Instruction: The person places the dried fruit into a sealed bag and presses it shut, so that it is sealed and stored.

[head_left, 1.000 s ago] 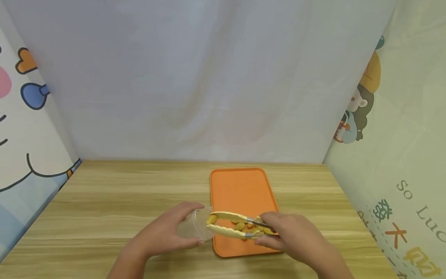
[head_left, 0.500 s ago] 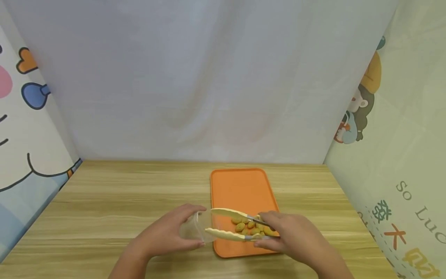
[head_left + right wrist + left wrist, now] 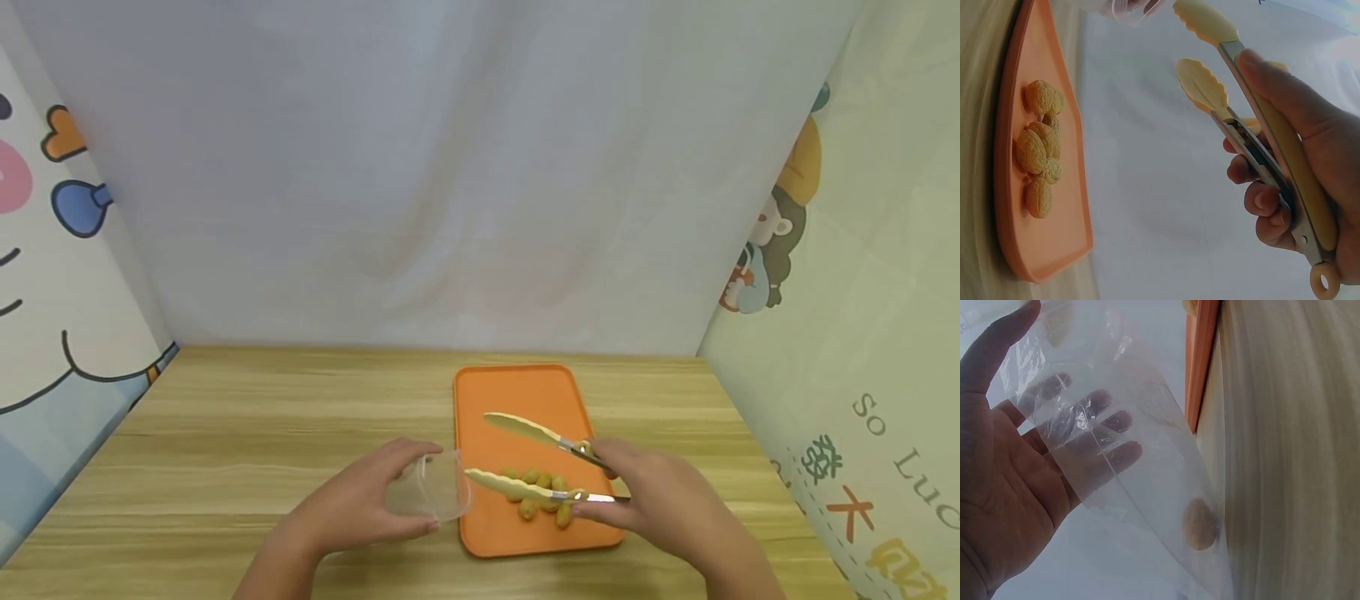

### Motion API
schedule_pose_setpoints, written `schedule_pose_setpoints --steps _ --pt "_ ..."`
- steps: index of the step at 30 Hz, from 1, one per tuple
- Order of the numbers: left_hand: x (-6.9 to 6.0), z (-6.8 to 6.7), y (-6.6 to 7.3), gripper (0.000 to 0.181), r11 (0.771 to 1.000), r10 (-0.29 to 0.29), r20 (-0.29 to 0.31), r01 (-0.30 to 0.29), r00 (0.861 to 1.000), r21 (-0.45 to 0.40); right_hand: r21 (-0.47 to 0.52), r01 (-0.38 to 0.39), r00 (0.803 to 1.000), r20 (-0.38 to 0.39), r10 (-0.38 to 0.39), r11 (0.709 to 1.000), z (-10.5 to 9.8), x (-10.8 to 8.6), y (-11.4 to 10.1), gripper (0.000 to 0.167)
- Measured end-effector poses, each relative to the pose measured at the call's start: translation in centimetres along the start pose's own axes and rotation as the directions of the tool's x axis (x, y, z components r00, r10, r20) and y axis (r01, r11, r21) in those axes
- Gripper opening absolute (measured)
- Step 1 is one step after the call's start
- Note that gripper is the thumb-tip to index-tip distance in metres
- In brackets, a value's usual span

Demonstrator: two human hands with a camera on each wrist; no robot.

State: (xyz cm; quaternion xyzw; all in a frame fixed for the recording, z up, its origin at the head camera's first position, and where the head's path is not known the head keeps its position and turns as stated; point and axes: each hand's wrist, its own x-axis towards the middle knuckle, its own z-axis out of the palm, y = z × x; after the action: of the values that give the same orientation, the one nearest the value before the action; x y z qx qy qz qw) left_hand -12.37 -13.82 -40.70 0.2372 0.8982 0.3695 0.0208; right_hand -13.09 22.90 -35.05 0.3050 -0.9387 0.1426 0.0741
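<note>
My left hand point(image 3: 356, 504) holds a clear plastic bag point(image 3: 444, 487), thumb and fingers spread at its mouth, which faces right. Through the film in the left wrist view, a yellow-brown oval piece point(image 3: 1200, 525) shows low in the bag. My right hand point(image 3: 663, 500) grips kitchen tongs point(image 3: 1297, 169) with cream scalloped tips and metal arms. The tongs' arms are spread apart, nothing between the tips. They hover over an orange tray point(image 3: 517, 392), on which several wrinkled, yellow-brown oval pieces point(image 3: 1032, 150), like nuts or dried fruit, lie in a cluster.
The tray lies on a wood-grain table point(image 3: 300, 400), right of the bag. A pale cloth point(image 3: 420, 183) hangs behind the table's far edge. Printed panels stand at the left point(image 3: 75, 333) and the right point(image 3: 840, 275).
The oval piece that was between the tongs' tips at the bag's mouth has left them. The tongs have spread wider and moved right, back over the tray. My left hand has barely moved.
</note>
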Motion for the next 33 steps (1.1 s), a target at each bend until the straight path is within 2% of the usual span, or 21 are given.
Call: schedule_pose_setpoints --steps 6,11,20,24,33 --pt "0.0 0.1 0.0 0.07 1.0 -0.008 -0.001 0.008 1.0 0.009 -0.021 -0.063 0.998 0.009 0.063 0.998 -0.2 -0.1 0.6 0.066" --pt "-0.1 0.1 0.0 0.069 1.0 -0.022 0.011 0.023 1.0 -0.015 -0.034 -0.131 0.991 0.025 0.132 0.991 -0.3 -0.1 0.9 0.077" --pt "-0.1 0.1 -0.3 0.07 1.0 -0.024 0.004 0.024 1.0 0.02 -0.019 -0.22 0.972 0.085 0.22 0.975 -0.6 0.0 1.2 0.076" --pt "-0.1 0.2 -0.7 0.07 0.999 -0.007 -0.003 0.007 1.0 0.035 -0.032 -0.232 0.968 0.092 0.234 0.972 -0.5 0.0 1.3 0.077" --pt "-0.1 0.2 -1.2 0.072 0.999 -0.013 -0.006 0.013 1.0 0.041 -0.034 -0.241 0.965 0.102 0.243 0.97 -0.3 0.1 1.6 0.08"
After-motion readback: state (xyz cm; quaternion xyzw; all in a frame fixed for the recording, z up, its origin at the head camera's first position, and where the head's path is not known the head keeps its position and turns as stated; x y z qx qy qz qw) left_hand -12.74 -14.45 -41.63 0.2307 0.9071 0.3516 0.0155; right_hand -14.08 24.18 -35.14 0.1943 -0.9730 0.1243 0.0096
